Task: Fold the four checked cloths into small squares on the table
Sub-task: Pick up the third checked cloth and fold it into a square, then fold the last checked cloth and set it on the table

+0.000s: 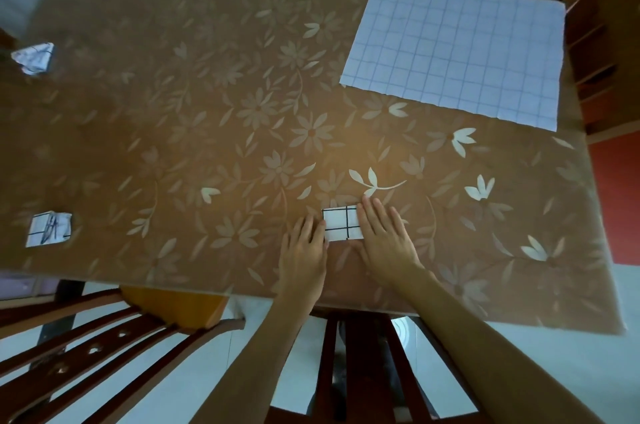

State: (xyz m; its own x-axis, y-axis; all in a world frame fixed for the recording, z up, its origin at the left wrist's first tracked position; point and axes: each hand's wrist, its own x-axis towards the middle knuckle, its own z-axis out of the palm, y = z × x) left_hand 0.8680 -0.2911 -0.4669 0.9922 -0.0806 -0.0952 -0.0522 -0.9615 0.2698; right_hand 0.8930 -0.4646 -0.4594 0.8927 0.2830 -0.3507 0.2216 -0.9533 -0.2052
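A small folded white cloth with black check lines (pixel 341 224) lies near the table's front edge. My left hand (pixel 304 250) lies flat beside it, fingertips touching its left edge. My right hand (pixel 384 233) presses flat over its right part, fingers spread. A large unfolded checked cloth (pixel 453 53) lies flat at the far right. A folded small cloth (pixel 48 229) sits at the left front. A crumpled small cloth (pixel 34 57) rests at the far left.
The brown table (pixel 207 112) carries a floral-pattern cover. Two dark wooden chairs (pixel 104 347) stand at the near edge, one below my arms. A wooden cabinet (pixel 602 42) stands to the right of the table.
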